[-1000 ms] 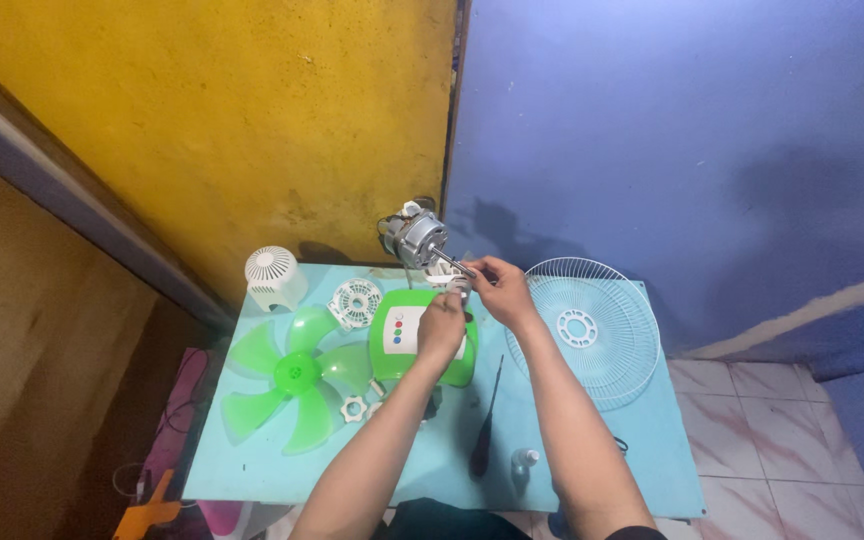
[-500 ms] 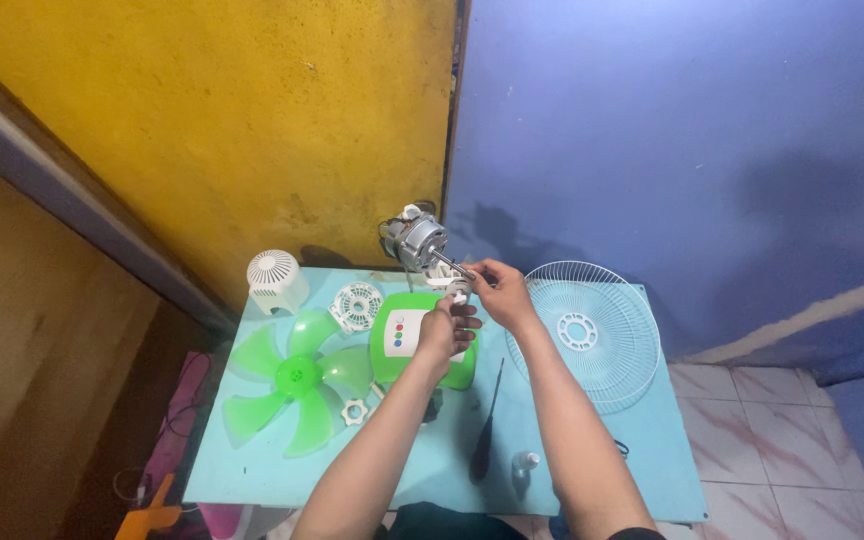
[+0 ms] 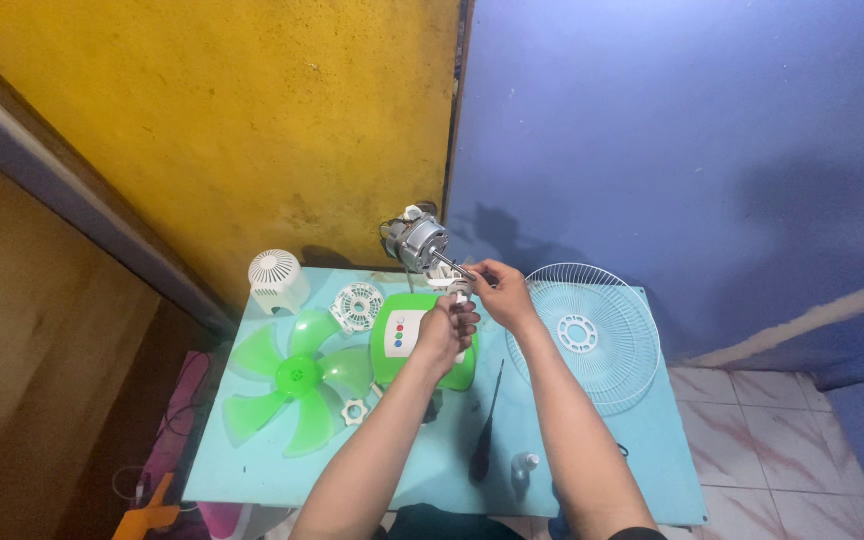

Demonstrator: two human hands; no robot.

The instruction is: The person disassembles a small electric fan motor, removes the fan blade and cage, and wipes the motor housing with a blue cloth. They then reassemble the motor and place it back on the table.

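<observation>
Far centre is crowded: fan motor (image 3: 418,243) against the wall, both hands (image 3: 447,330) (image 3: 497,293) at its shaft above the green base (image 3: 407,340). Left blocked by the green blade (image 3: 297,378), white cap (image 3: 275,280), round vent piece (image 3: 358,305) and small ring (image 3: 354,411). Right taken by the wire grille (image 3: 584,335). Screwdriver (image 3: 485,440) and small bottle (image 3: 524,464) lie between the forearms. Open table (image 3: 652,480) near right and near left.

Even, moderately bright light; soft shadows fall on the blue wall (image 3: 672,150); sharp focus, wide-angle bending at the edges.
</observation>
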